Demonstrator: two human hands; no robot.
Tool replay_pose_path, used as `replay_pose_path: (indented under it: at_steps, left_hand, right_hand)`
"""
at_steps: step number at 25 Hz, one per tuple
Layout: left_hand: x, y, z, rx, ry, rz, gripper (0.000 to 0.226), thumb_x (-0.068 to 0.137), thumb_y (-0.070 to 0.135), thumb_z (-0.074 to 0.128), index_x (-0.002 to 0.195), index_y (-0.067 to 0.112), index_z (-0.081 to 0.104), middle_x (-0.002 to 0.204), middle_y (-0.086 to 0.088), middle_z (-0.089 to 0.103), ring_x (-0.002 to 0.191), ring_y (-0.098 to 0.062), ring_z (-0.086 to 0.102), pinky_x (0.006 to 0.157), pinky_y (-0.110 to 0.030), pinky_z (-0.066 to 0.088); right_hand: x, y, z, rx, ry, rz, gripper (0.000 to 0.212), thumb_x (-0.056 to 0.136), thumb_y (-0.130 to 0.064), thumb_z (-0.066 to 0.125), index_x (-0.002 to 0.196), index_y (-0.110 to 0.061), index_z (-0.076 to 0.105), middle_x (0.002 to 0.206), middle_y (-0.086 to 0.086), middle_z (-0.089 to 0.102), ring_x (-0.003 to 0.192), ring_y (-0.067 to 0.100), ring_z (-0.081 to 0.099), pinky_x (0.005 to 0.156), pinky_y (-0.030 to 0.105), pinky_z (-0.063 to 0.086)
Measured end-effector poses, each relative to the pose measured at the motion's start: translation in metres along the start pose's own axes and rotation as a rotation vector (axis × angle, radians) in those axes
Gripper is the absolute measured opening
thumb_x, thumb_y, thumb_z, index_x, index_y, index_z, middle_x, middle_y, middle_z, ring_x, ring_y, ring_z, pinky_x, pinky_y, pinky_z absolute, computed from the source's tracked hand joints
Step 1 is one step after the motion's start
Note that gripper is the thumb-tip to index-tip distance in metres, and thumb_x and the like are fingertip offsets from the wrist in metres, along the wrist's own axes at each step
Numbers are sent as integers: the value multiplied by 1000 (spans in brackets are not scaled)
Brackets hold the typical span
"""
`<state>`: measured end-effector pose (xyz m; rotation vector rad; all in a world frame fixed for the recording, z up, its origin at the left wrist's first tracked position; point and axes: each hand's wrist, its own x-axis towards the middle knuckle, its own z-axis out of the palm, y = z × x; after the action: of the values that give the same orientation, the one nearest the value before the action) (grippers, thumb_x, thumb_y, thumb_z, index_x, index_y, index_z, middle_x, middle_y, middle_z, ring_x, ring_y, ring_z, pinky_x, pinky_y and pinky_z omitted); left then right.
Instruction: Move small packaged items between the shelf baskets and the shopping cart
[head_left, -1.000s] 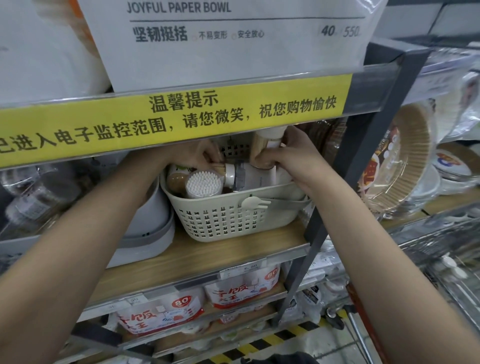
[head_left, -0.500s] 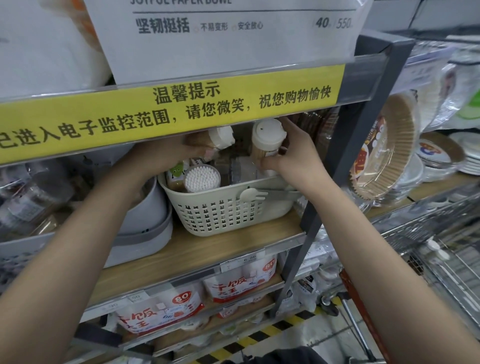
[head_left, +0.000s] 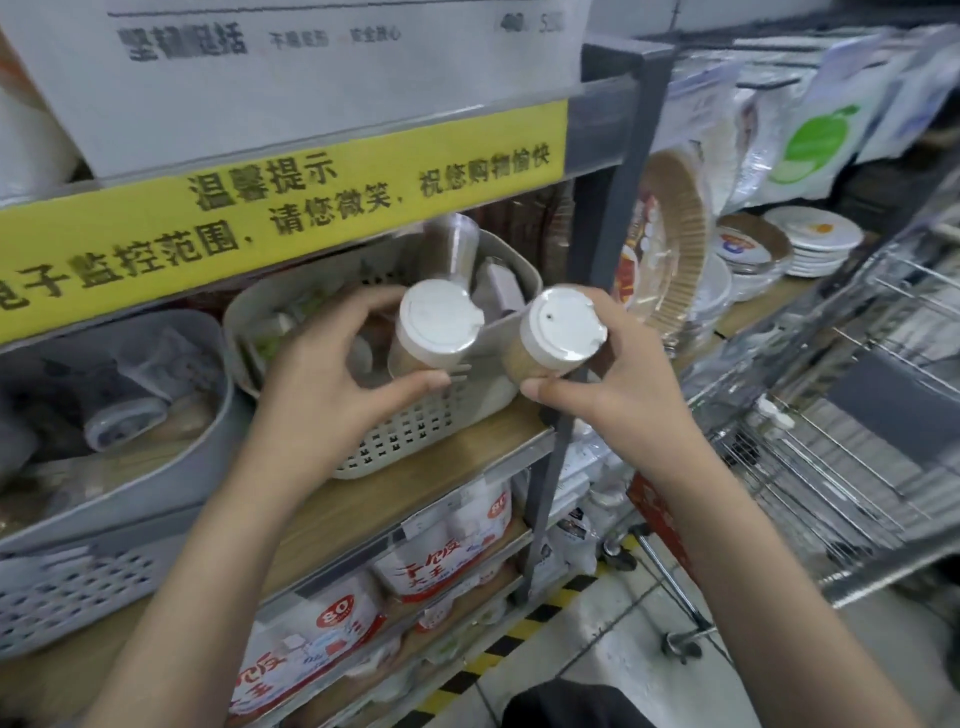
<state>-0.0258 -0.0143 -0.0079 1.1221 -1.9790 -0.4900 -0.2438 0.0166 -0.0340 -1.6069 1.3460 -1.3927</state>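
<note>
My left hand (head_left: 332, 384) grips a clear toothpick jar with a white lid (head_left: 436, 325), held in front of the white slotted shelf basket (head_left: 410, 441). My right hand (head_left: 608, 384) grips a second white-lidded toothpick jar (head_left: 558, 332) just right of the first, level with the basket's right end. Both jars are tilted with their lids toward me. Inside the basket another clear jar (head_left: 449, 249) stands at the back among small packets. The wire shopping cart (head_left: 831, 467) stands to the right, below my right hand.
A grey basket (head_left: 130, 467) of packaged goods sits left of the white one on the wooden shelf (head_left: 405, 499). A dark shelf post (head_left: 597, 260) rises right of the basket. Paper plates (head_left: 675, 244) hang and stack beyond it. Rice packs (head_left: 441, 551) fill the lower shelf.
Both hands have pulled out of the basket toward me, each bringing a white-lidded jar. The view has swung right and down, and the cart now shows.
</note>
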Motion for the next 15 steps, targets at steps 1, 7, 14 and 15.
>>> replay_pose_path:
  at_steps: [1, 7, 14, 15]
  left_hand:
    - [-4, 4, 9, -35, -24, 23, 54, 64, 39, 80, 109, 35, 52, 105, 31, 51, 95, 26, 44, 80, 4, 30]
    - [-22, 28, 92, -294, -262, 44, 50, 64, 35, 81, 108, 38, 58, 104, 22, 62, 99, 4, 56, 83, -6, 39]
    - [-9, 64, 202, -410, -507, 24, 47, 68, 29, 82, 103, 46, 56, 99, 27, 62, 94, 10, 55, 77, -3, 39]
    - [-6, 69, 218, -424, -536, 20, 46, 69, 29, 82, 103, 45, 56, 99, 27, 61, 93, 11, 55, 75, -1, 37]
  right_hand:
    - [-12, 3, -7, 0, 29, 43, 58, 67, 4, 78, 109, -30, 58, 104, -14, 64, 104, 4, 59, 88, 14, 44]
    - [-92, 35, -59, -10, 327, 278, 56, 66, 3, 81, 104, -31, 60, 100, -8, 69, 95, 7, 64, 82, 15, 49]
    - [-158, 73, -131, -53, 690, 471, 62, 63, 7, 81, 105, -32, 59, 106, -3, 68, 104, 17, 62, 92, 32, 48]
    - [-164, 79, -142, -54, 727, 496, 63, 63, 6, 82, 107, -32, 58, 109, -1, 67, 107, 20, 61, 95, 36, 48]
